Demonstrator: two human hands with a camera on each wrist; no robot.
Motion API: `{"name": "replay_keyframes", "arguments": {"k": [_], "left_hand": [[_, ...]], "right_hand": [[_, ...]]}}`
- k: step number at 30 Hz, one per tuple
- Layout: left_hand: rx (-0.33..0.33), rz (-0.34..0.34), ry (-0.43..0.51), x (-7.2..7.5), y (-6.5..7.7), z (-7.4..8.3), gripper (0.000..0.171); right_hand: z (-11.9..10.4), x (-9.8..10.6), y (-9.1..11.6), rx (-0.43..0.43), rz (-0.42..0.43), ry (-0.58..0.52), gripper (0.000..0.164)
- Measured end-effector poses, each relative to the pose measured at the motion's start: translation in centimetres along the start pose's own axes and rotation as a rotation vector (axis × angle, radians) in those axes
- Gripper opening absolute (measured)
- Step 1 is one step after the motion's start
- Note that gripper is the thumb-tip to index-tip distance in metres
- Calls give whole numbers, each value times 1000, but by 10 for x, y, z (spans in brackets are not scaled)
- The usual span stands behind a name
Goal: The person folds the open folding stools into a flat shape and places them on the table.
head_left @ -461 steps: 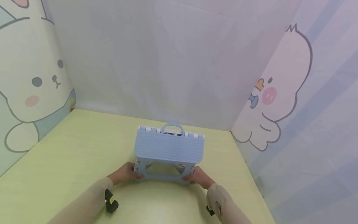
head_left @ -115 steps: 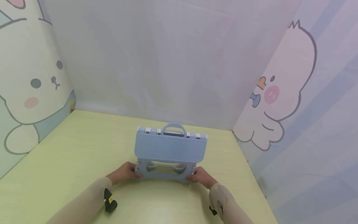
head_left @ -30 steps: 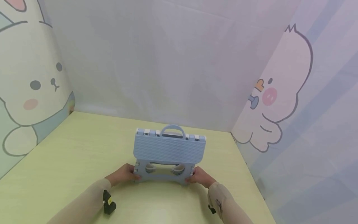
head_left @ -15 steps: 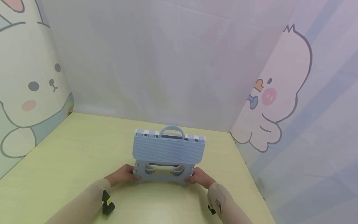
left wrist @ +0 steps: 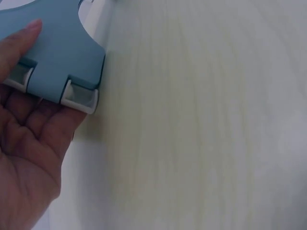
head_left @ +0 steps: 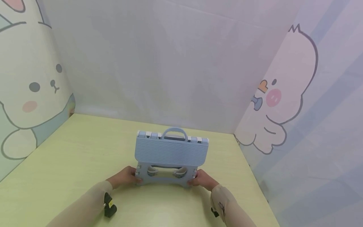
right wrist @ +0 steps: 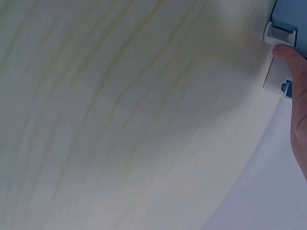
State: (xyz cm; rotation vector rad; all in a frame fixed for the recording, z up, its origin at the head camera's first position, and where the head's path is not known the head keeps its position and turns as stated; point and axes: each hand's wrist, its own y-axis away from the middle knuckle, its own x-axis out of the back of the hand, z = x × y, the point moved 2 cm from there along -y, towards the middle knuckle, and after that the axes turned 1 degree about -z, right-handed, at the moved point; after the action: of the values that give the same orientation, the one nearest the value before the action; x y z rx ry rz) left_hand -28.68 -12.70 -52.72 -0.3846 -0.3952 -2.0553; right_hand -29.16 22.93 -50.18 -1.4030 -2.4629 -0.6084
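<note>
A light blue and white plastic folding stool (head_left: 171, 152) stands on the table at the centre of the head view, its ridged top panel slanting toward me and its arched carry handle at the upper edge. My left hand (head_left: 124, 177) grips the lower left side of the stool. In the left wrist view its thumb lies on the blue leg panel (left wrist: 62, 48), with the fingers behind the white hinge pieces. My right hand (head_left: 204, 179) holds the lower right side, thumb in front; its other fingers are mostly hidden. Two rounded openings show in the front leg panel.
The pale yellow table (head_left: 93, 148) extends around the stool. A grey-white curtain (head_left: 158, 63) rises behind, with a rabbit print on the left wall and a duck print on the right. Black wrist straps (head_left: 109, 205) sit on the beige sleeves.
Compared with the earliest frame, white rounded parts now show through the front openings and the hinge gaps along the upper edge look different. Both hands keep their places; the last second shows almost no movement.
</note>
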Motion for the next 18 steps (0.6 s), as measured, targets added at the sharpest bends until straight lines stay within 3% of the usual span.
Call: {"name": "replay_keyframes", "arguments": {"k": [18], "left_hand": [[-12,-2,-5,0,0,-2,31]], "right_hand": [[-7,1,1,4,-11,16,39]]}}
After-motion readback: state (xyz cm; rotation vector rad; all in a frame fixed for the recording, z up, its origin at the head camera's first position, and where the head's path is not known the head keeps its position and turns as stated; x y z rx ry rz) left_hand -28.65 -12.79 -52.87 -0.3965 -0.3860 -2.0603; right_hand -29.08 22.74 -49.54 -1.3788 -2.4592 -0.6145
